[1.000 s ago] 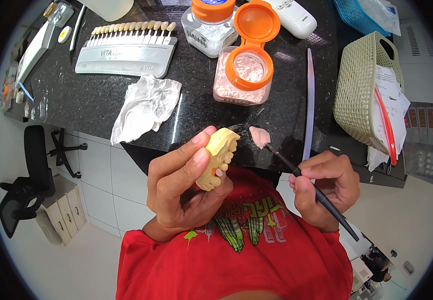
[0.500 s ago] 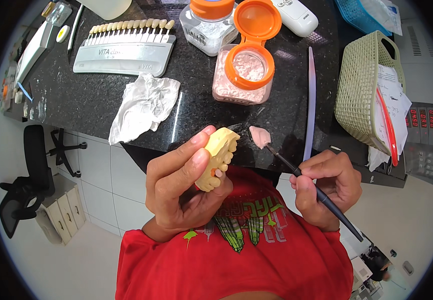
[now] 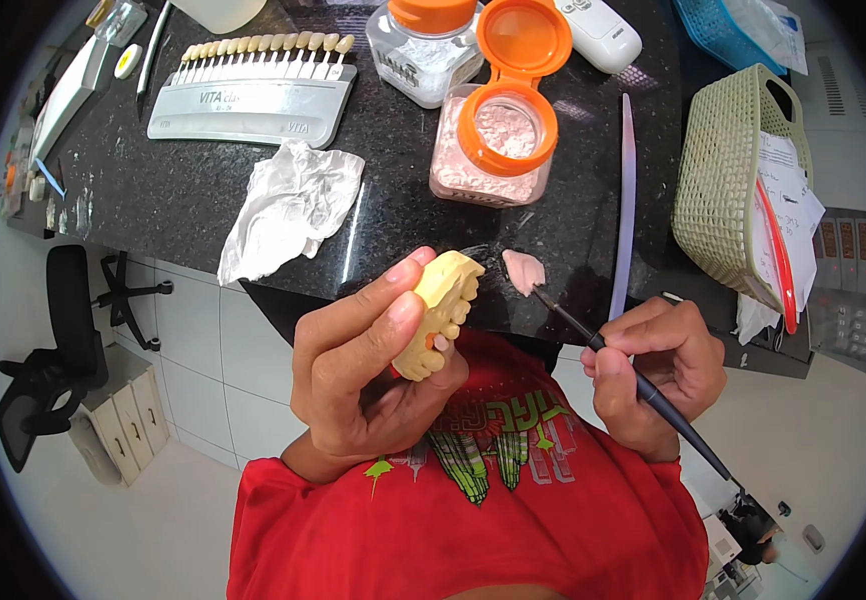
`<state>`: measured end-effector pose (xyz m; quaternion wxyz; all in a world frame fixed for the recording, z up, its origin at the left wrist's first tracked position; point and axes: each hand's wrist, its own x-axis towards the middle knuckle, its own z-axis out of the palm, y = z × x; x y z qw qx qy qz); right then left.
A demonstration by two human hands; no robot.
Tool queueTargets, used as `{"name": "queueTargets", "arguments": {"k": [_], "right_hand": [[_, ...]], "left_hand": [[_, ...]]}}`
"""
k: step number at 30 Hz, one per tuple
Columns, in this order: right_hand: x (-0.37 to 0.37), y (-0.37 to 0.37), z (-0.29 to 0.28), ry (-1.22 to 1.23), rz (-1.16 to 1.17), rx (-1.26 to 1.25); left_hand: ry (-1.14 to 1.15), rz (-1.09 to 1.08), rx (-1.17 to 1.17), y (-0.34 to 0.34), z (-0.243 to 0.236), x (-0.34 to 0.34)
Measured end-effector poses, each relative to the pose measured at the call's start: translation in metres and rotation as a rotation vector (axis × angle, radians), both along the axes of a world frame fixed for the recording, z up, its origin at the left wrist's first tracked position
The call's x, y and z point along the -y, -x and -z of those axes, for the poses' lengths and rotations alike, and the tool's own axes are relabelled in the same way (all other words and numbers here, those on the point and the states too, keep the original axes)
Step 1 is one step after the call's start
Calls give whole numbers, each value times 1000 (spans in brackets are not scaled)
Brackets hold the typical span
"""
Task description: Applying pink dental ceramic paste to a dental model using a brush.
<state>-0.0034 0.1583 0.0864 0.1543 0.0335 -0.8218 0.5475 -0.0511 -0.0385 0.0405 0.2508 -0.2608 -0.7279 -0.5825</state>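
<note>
My left hand (image 3: 368, 355) is closed round a yellow dental model (image 3: 443, 315), holding it up just off the counter's front edge. Among the model's teeth sits a small orange and pale pink spot. In my right hand (image 3: 658, 375) is a slim dark brush (image 3: 663, 400), gripped like a pen. Its tip touches or nearly touches the lower edge of a small pink mound of paste (image 3: 524, 271) on the black counter. Behind the mound stands a jar of pink powder (image 3: 493, 150), its orange lid flipped back.
A crumpled white tissue (image 3: 293, 215) lies left of the model, before a tooth shade guide (image 3: 248, 110). A jar of white powder (image 3: 423, 60) stands behind. Along the right are a long translucent strip (image 3: 625, 200) and a woven basket (image 3: 723, 190) with papers.
The brush tip stays by the pink paste, with hardly any shift. The counter things sit slightly differently in the picture. My left hand still holds the model in nearly the same pose.
</note>
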Motion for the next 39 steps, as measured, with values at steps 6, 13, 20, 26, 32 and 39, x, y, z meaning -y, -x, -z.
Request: {"name": "queueTargets", "arguments": {"k": [6, 13, 20, 26, 32, 39], "right_hand": [[0, 3, 1, -42, -26, -31], [-1, -1, 6, 26, -61, -97], [6, 8, 2, 73, -393, -308], [18, 10, 9, 60, -319, -365], [19, 11, 11, 39, -312, -375], [17, 12, 9, -1, -362, -337]], "left_hand": [[7, 4, 11, -1, -1, 1], [24, -2, 8, 0, -1, 2], [27, 1, 8, 0, -2, 2], [19, 16, -8, 0, 1, 3], [16, 18, -6, 0, 1, 3], [6, 24, -1, -1, 1, 3]]}}
